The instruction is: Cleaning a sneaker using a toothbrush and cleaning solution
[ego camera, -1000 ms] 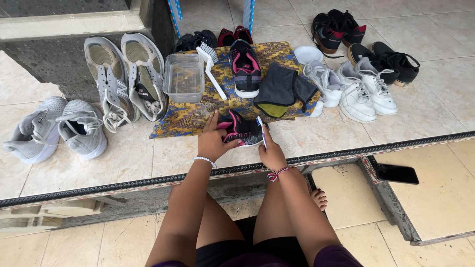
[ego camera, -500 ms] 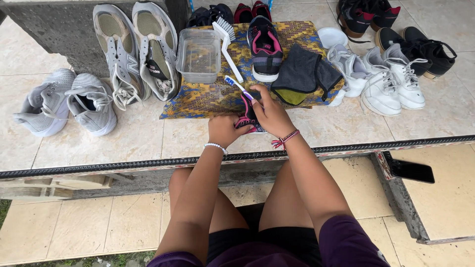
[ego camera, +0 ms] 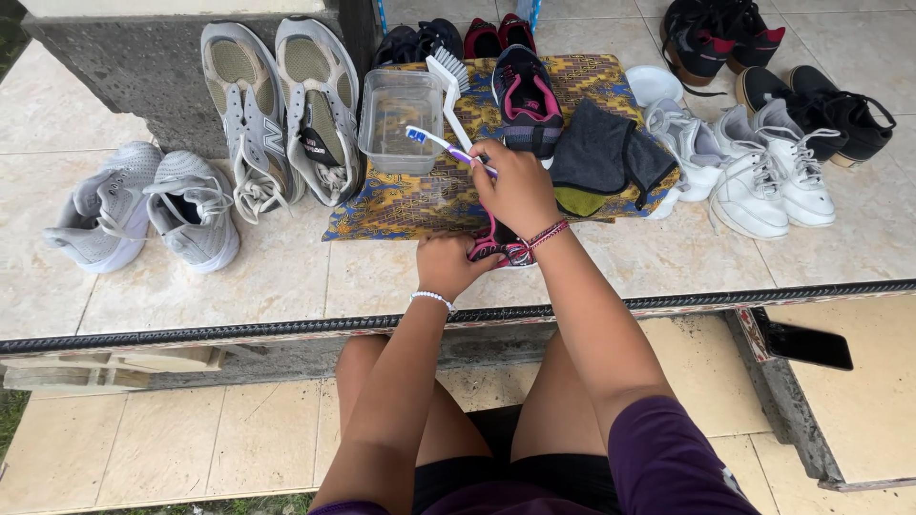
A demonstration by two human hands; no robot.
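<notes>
My right hand [ego camera: 518,187] grips a toothbrush [ego camera: 437,144] whose blue-and-white head points left toward a clear plastic tub [ego camera: 401,119]. My left hand [ego camera: 446,264] holds a black-and-pink shoe [ego camera: 501,249] down on the tiled ledge, at the near edge of a patterned yellow-and-blue cloth [ego camera: 429,195]. Most of that shoe is hidden under my hands. Its matching shoe [ego camera: 527,99] rests on the cloth further back, beside a white scrub brush [ego camera: 447,78].
Two grey sneaker pairs [ego camera: 277,105] [ego camera: 148,205] lie on the left, white sneakers [ego camera: 754,167] and black shoes [ego camera: 821,105] on the right. A dark folded cloth [ego camera: 601,148] and a white dish [ego camera: 655,84] sit by the mat. A phone [ego camera: 809,345] lies on the lower step.
My right hand has lifted the toothbrush off the shoe and carried it up and left toward the plastic tub. My left hand stays on the shoe. The camera has moved closer.
</notes>
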